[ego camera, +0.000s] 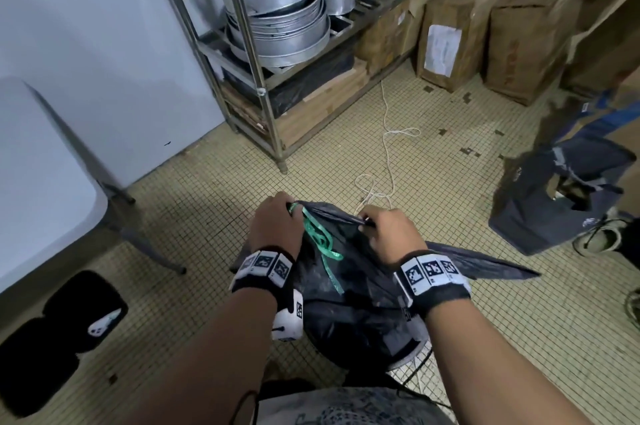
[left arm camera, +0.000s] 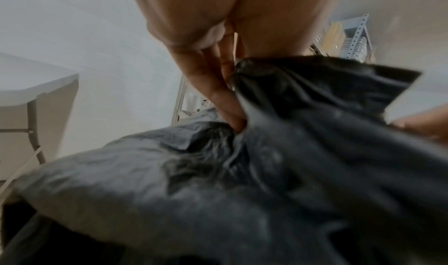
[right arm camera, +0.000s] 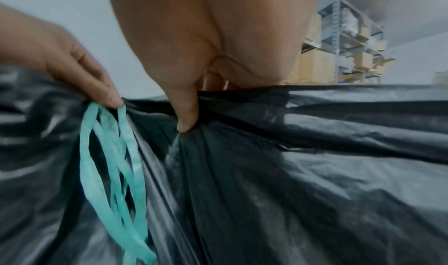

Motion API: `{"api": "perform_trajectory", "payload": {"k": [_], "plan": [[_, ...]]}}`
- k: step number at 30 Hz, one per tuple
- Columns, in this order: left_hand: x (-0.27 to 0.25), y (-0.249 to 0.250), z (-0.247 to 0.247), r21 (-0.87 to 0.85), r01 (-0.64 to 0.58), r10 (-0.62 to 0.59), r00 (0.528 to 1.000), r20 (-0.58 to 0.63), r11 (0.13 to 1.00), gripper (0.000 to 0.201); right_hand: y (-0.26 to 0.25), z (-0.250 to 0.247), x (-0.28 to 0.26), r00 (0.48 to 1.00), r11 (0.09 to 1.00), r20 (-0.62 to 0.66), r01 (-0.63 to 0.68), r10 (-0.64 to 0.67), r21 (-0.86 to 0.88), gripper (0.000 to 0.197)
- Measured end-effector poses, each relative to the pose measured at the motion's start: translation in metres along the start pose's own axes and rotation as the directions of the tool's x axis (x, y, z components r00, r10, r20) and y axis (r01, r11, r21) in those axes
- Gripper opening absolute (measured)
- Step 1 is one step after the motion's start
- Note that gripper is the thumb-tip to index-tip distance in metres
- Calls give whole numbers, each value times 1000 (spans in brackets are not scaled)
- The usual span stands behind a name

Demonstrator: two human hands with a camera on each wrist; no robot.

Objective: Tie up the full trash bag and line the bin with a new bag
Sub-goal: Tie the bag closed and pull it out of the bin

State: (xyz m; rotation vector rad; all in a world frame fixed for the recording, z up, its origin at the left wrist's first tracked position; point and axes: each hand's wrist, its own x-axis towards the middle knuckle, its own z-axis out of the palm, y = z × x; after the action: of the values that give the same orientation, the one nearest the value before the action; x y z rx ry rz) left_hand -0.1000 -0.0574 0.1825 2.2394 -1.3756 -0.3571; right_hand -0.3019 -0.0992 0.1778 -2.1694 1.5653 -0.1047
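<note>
A black trash bag (ego camera: 349, 296) stands in front of me on the floor, its top edge stretched flat between my hands. My left hand (ego camera: 277, 220) grips the bag's left corner together with loops of green ribbon (ego camera: 320, 241) that hang down the bag. My right hand (ego camera: 388, 230) pinches the top edge further right, thumb (right arm camera: 186, 114) pressed on the plastic. The bag (right arm camera: 290, 173) and the ribbon (right arm camera: 116, 163) fill the right wrist view. In the left wrist view my fingers (left arm camera: 218, 89) curl into the bag (left arm camera: 218, 192). A bin rim (ego camera: 405, 360) shows under the bag.
A metal rack (ego camera: 263, 85) with stacked pans stands ahead. Brown sacks (ego camera: 460, 22) line the back wall. A white folding table (ego camera: 38, 161) is at left, a black case (ego camera: 59, 331) on the floor beneath it. A dark blue bag (ego camera: 557, 199) sits at right. A white cord (ego camera: 388, 147) trails across the tiles.
</note>
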Motion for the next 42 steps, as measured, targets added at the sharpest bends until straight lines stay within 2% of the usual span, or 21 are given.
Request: {"api": "perform_trajectory", "payload": {"k": [4,6,8,12,15,17,19,22,24,26,28,31,34,37,40,41,42], "plan": [[-8,22,8,-159,-83,82,997,-7,984,22,5,-15,-15,1000,994,15,0,-1,110,4],[-13,36,13,-267,-85,85,996,-12,960,28,5,-18,-25,1000,987,17,5,-8,161,4],[-17,49,21,-327,-60,70,997,19,943,39,4,-19,-34,1000,979,21,14,-19,204,7],[-23,63,38,-385,-46,99,988,118,922,65,5,-17,-48,996,980,-2,86,-87,179,7],[-22,63,42,-373,-56,131,975,179,926,72,8,-17,-54,992,968,17,120,-127,221,16],[-20,61,41,-354,-88,169,963,208,931,72,11,-18,-57,990,970,72,99,-117,221,34],[-17,57,38,-336,-128,207,955,211,933,70,19,-18,-60,996,994,61,57,-62,95,45],[-14,51,34,-325,-171,238,955,178,930,51,31,-21,-61,999,989,-35,-16,11,-146,35],[-15,51,33,-315,-202,264,949,170,927,34,35,-23,-60,999,987,-23,-28,25,-161,25],[-18,53,33,-325,-183,257,945,202,928,24,35,-22,-58,998,993,59,28,-22,-114,28],[-20,56,34,-317,-146,244,924,294,937,42,32,-18,-58,989,992,123,97,-87,-79,35],[-20,57,32,-325,-153,288,861,420,933,62,34,-14,-57,984,990,111,142,-138,-28,39],[-16,51,29,-261,-211,315,824,471,942,65,51,-20,-57,992,993,90,99,-93,-70,41],[-14,44,27,-228,-235,323,787,526,945,65,75,-31,-56,999,983,35,-11,18,-185,27],[-16,47,28,-271,-207,323,797,511,940,53,83,-39,-49,997,989,3,-71,72,-130,21],[-19,50,29,-287,-182,310,807,503,940,62,82,-41,-45,998,993,-6,-63,63,-103,22],[-24,54,31,-280,-163,290,812,507,946,79,79,-42,-40,999,995,-15,-49,48,-90,24]]}}
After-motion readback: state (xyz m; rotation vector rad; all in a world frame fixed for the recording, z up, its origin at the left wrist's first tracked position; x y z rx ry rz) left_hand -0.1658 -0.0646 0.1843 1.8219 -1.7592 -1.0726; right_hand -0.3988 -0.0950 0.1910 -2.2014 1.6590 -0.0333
